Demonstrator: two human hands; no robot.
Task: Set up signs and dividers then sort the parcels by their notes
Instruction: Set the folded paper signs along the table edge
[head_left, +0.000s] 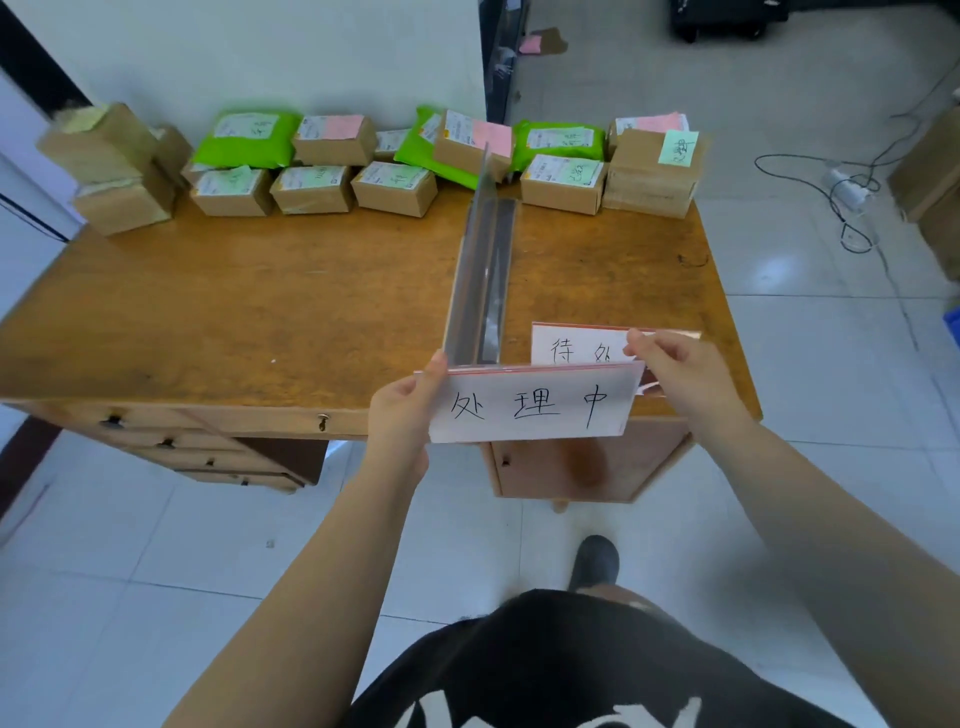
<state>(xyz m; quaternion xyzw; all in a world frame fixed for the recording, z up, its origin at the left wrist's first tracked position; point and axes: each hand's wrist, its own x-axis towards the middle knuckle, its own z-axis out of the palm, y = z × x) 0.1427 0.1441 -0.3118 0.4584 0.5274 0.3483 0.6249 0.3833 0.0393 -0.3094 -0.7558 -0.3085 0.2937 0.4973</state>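
Observation:
A white sign with black characters (530, 408) is held in the air just in front of the desk's near edge. My left hand (402, 413) grips its left end and my right hand (675, 366) pinches its upper right corner. A second white sign (569, 345) lies on the wooden desk (234, 301) behind it, partly hidden. A clear divider (480, 260) stands on the desk, running from near edge to the back. Along the back sit several parcels: brown boxes (314, 189) and green bags (247, 137) with green or pink notes (680, 147).
Taped brown boxes (111, 166) are stacked at the desk's back left corner. A white wall stands behind the desk. Cables and a power strip (847, 189) lie on the tiled floor to the right, with cartons (930, 171) at the far right edge.

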